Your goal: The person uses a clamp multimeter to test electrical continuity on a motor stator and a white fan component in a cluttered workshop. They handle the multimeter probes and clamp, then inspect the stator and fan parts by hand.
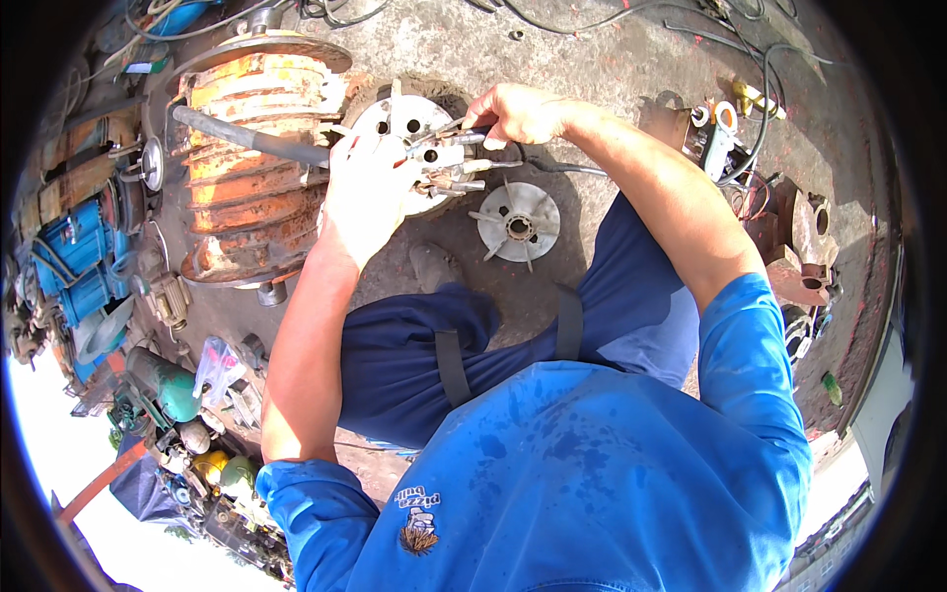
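Note:
My left hand (367, 187) is closed over a cluster of metal bars and pegs (449, 170) at the pale round metal disc with holes (412, 111). A long dark grey bar (252, 140) reaches this hand from the left; its end is hidden, and I cannot tell what the fingers grip. Across the cluster, my right hand (521, 116) pinches a slim dark-handled tool (473, 136), whose kind does not show clearly. Just nearer to me, a light grey finned fan wheel (519, 225) with a central hole lies on the ground.
Left of my hands lies a large rusty orange ribbed motor housing (258, 163). Blue machine parts (84, 261) and a green motor (166, 383) crowd the far left. Rusty metal parts (797, 242) stand at the right. A dark cable (567, 168) trails beside my right hand.

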A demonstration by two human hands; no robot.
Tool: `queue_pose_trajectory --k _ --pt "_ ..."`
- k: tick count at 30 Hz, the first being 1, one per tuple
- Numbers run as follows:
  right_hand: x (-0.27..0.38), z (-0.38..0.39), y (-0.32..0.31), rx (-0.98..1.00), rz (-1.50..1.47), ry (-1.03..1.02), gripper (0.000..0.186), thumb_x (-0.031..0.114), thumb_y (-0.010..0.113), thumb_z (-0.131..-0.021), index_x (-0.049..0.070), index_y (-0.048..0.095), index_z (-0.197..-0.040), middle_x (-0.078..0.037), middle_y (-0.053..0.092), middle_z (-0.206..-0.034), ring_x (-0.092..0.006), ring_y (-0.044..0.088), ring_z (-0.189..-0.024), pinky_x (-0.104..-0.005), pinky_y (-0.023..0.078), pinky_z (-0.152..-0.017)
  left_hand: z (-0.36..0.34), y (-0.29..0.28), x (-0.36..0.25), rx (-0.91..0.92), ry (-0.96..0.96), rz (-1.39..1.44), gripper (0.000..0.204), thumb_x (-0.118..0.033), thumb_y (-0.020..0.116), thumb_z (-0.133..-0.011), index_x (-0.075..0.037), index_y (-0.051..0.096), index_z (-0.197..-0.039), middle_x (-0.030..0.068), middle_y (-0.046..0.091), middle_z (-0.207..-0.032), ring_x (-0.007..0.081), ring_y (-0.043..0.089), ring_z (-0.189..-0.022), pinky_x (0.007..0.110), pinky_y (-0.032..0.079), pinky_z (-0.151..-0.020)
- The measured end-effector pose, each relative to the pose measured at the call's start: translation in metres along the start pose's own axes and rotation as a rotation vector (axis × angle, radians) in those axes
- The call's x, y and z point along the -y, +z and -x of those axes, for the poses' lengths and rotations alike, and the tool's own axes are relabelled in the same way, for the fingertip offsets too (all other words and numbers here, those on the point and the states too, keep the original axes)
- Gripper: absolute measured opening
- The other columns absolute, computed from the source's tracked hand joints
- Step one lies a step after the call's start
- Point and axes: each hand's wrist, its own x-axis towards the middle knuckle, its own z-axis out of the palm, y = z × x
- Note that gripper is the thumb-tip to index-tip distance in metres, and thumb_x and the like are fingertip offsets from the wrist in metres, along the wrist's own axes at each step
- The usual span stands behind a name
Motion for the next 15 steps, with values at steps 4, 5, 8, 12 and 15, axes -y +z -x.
queue_pose_trajectory --k 4,5,8,12,15 --pt "-0.001 -0.005 0.000 0.008 0.041 -0.022 0.032 -0.001 0.068 -0.083 0.006 0.071 -0.114 -0.009 0.075 -0.097 -0.0175 0.069 -0.087 -0.0350 0.055 -0.078 0.010 -0.001 0.002 0.234 -0.041 -0.089 0.033 -0.029 0.063 -0.088 -0.023 0.071 -0.119 0.0051 0.062 -0.127 0.0283 0.044 -0.138 0.050 0.029 -0.113" --pt "-0.002 -0.006 0.000 0.012 0.022 -0.025 0.032 -0.002 0.068 -0.083 0.005 0.071 -0.114 -0.009 0.075 -0.096 -0.0168 0.069 -0.085 -0.0347 0.055 -0.077 0.009 -0.005 -0.001 0.225 -0.043 -0.089 0.031 -0.028 0.063 -0.088 -0.022 0.071 -0.117 0.0050 0.062 -0.125 0.0285 0.045 -0.137 0.050 0.030 -0.113" --pt "0.002 -0.006 0.002 0.009 0.001 -0.024 0.032 -0.007 0.066 -0.082 0.004 0.071 -0.113 -0.007 0.075 -0.095 -0.0142 0.068 -0.085 -0.0327 0.054 -0.078 0.008 -0.013 -0.003 0.248 -0.051 -0.081 0.029 -0.025 0.063 -0.087 -0.021 0.072 -0.114 0.0041 0.063 -0.120 0.0283 0.046 -0.136 0.051 0.030 -0.113" --pt "0.011 -0.008 0.003 0.029 -0.023 0.012 0.033 -0.008 0.067 -0.081 0.001 0.071 -0.113 -0.006 0.075 -0.099 -0.0137 0.066 -0.093 -0.0312 0.053 -0.085 0.009 -0.013 -0.004 0.214 -0.046 -0.097 0.026 -0.023 0.064 -0.086 -0.020 0.073 -0.110 0.0029 0.063 -0.114 0.0279 0.048 -0.133 0.051 0.030 -0.113" --pt "0.010 -0.010 0.005 0.022 -0.025 -0.037 0.039 -0.007 0.066 -0.082 0.002 0.069 -0.120 -0.008 0.074 -0.104 -0.0146 0.066 -0.097 -0.0313 0.052 -0.088 0.007 -0.013 -0.005 0.203 -0.050 -0.086 0.024 -0.023 0.064 -0.085 -0.020 0.074 -0.107 0.0024 0.063 -0.115 0.0274 0.049 -0.132 0.051 0.030 -0.113"
